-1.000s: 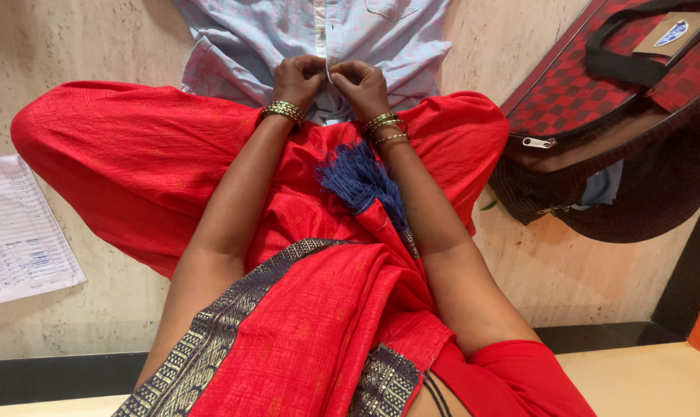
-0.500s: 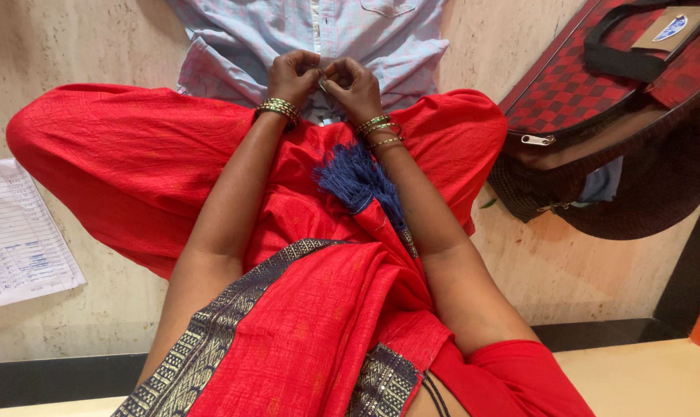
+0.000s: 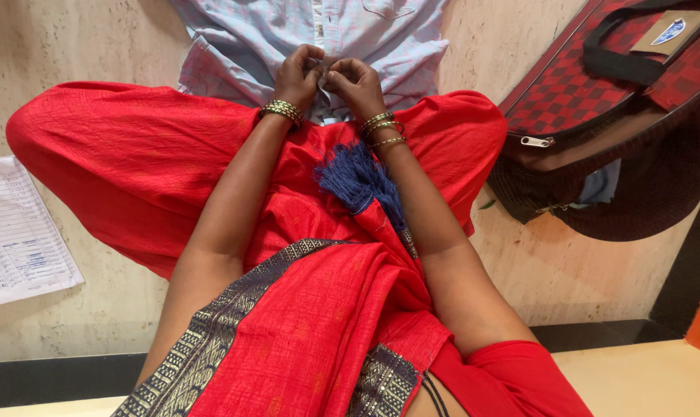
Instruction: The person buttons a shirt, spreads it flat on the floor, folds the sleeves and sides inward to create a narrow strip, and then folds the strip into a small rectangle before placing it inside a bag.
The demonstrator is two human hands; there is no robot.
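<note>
1. A red checked bag [image 3: 589, 85] lies at the right on the floor [image 3: 566, 270], its zip partly open; a bit of blue cloth [image 3: 601, 184] shows at its lower edge, and the rest of what it holds is hidden.
2. A pale blue shirt [image 3: 249, 38] lies flat on the floor just past the knees, its top cut off by the frame.
3. The left hand [image 3: 297, 76] and right hand [image 3: 355, 83] meet at the shirt's front strip, both with fingers curled, pinching the cloth.
4. What sits between the fingertips is too small to make out.
5. A printed sheet [image 3: 18, 232] lies at the left, partly cut off.
</note>
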